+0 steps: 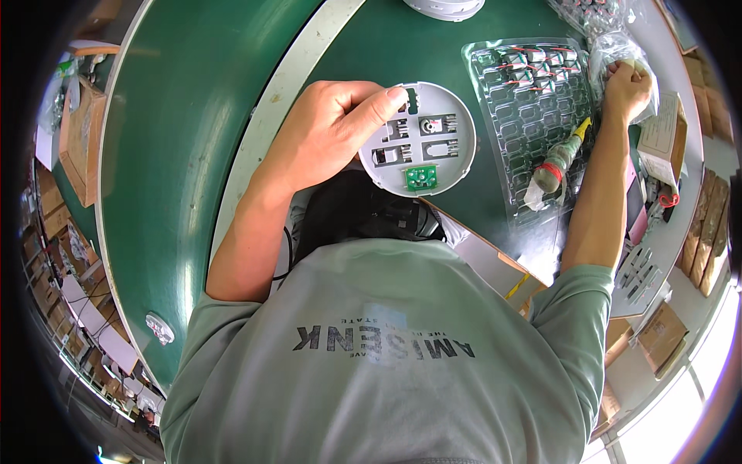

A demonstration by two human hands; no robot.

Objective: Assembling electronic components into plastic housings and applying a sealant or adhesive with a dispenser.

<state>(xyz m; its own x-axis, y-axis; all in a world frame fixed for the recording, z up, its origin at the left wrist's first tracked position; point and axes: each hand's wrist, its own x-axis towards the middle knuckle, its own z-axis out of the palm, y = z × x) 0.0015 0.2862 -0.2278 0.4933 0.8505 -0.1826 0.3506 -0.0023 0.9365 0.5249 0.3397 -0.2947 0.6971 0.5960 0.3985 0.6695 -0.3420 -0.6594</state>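
Note:
My left hand [328, 127] grips the left rim of a round pale-grey plastic housing [440, 166], thumb on top and fingers underneath. Metal contacts and a small motor-like part [437, 124] sit in its slots, and a green circuit board [421, 178] lies near its lower edge. At the far right, my right hand [627, 89] is closed, with its curled fingers at a crumpled clear plastic bag [649, 81]. What is between those fingers is hidden. Beside my right forearm, a bottle with a yellow nozzle [563, 162] lies on a clear blister tray [506, 116].
Small motors with red wires [541, 68] fill the tray's far pockets. Another bag of parts [595, 14] lies at the far right, and an open carton [663, 143] stands beside my right arm. A pale rail [267, 108] borders the green surface [178, 155] to the left, where a small round part [160, 329] rests.

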